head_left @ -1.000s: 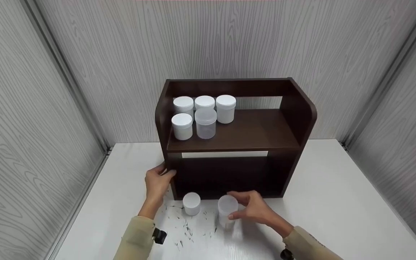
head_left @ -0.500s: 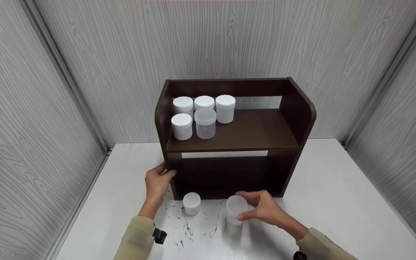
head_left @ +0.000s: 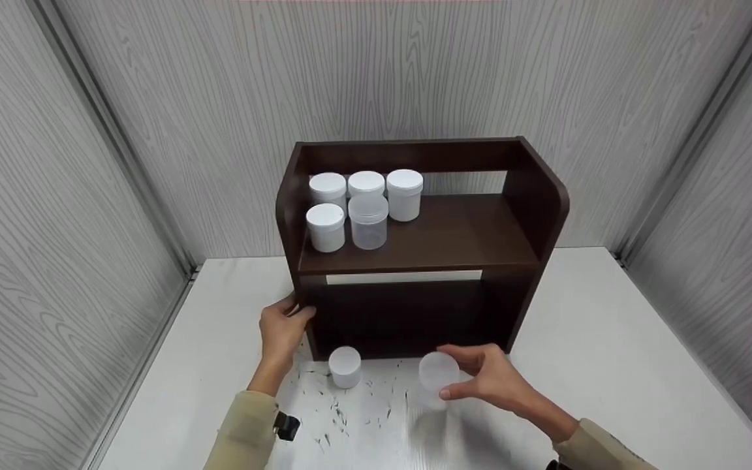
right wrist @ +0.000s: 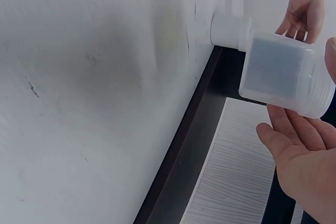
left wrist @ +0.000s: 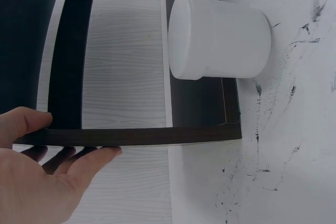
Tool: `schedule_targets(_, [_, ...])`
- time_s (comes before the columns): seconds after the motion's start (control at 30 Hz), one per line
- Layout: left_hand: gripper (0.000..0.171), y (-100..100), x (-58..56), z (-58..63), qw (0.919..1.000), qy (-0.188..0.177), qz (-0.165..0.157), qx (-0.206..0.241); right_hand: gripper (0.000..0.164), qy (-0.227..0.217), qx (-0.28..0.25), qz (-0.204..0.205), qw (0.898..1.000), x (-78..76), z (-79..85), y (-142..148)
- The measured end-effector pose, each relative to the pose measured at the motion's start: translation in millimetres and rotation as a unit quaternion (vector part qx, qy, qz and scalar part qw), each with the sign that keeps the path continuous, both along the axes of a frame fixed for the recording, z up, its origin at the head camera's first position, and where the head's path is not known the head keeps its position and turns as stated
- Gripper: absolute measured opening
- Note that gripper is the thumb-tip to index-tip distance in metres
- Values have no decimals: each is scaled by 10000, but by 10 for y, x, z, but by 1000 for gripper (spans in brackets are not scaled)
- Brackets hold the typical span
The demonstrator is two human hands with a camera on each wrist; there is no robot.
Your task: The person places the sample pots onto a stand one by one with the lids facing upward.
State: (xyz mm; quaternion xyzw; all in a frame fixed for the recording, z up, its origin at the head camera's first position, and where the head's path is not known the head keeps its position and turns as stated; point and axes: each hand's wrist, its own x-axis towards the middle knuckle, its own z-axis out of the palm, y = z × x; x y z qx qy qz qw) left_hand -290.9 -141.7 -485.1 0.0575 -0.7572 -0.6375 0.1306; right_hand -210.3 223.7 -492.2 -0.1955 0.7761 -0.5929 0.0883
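Note:
My left hand (head_left: 281, 333) grips the left side panel of a dark brown two-tier shelf (head_left: 422, 267), thumb on the inner face and fingers outside, as the left wrist view shows. My right hand (head_left: 497, 382) pinches a translucent plastic jar (head_left: 438, 371) between thumb and fingers in front of the shelf's lower tier. In the right wrist view the jar (right wrist: 278, 69) hangs over the white table, its ribbed cap end toward the palm. A white lidded jar (head_left: 345, 367) stands on the table at the shelf's front left foot.
On the upper tier (head_left: 461, 228) several white lidded jars (head_left: 405, 196) and one translucent jar (head_left: 369, 222) are grouped at the left. Dark scuff marks lie on the white table (head_left: 219, 391). Grey wood-grain panels (head_left: 415, 78) enclose the back and sides.
My right hand has moved to the right with the translucent jar and raised it off the table. My left hand stays on the side panel.

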Motion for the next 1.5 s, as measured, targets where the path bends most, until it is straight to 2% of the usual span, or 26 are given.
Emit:
schedule_targets(0.13, [50,-1,6,13,10000,-2,43,-73,73,-27,-68,-8,10000,52,78,7])
schedule_targets(0.37, [54,-7,21,31,9999,-40,-106,38,73,-267,-285,68,9992,117,224,13])
schedule_targets(1.0, [55,-6,4,26,9999,-129,-51,36,73,68,-92,-13,9999,153,683,-11])
schedule_targets(1.13, [55,-5,-2,23,9999,-158,8,57,73,51,-69,-50,10000,135,788,-14])
schedule_targets(1.33, [55,-13,-3,16,9999,-19,-125,-47,74,61,-189,-100,9998,79,963,6])
schedule_targets(1.5, [55,-9,6,23,9999,-28,-102,-70,72,97,-200,-283,9994,28,1134,32])
